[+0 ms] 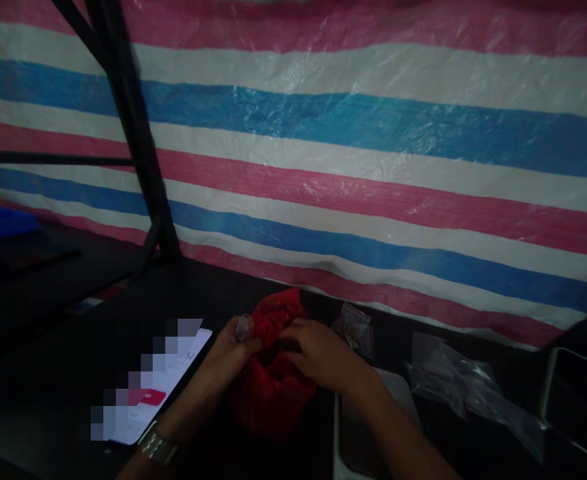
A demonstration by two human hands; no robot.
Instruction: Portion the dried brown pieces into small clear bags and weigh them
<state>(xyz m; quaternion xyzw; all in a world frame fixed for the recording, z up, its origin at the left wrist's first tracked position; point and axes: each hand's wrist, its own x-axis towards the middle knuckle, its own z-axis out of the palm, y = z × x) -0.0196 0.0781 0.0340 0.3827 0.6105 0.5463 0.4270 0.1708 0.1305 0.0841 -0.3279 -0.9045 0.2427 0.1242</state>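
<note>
A crumpled red plastic bag (278, 400) stands on the black table with its mouth spread. At its left rim, my left hand (230, 353) is closed on the bag, and a small clear plastic piece (244, 327) shows by its thumb and forefinger. From the right, my right hand (318, 350) reaches into the bag's mouth with curled fingers. Their tips are hidden in the red folds, so what they pinch does not show. Just beyond the right hand lies a small clear zip bag (357, 330) with small items inside that I cannot make out.
A lit phone-like screen (173, 377), partly pixelated, lies left of my left forearm. Beneath my right forearm is a pale-rimmed tray (337, 433). Clear plastic bags (473, 383) and another pale-edged dark container (548, 387) lie to the right. Behind hangs a striped tarp (373, 147) beside a black metal frame (136, 133).
</note>
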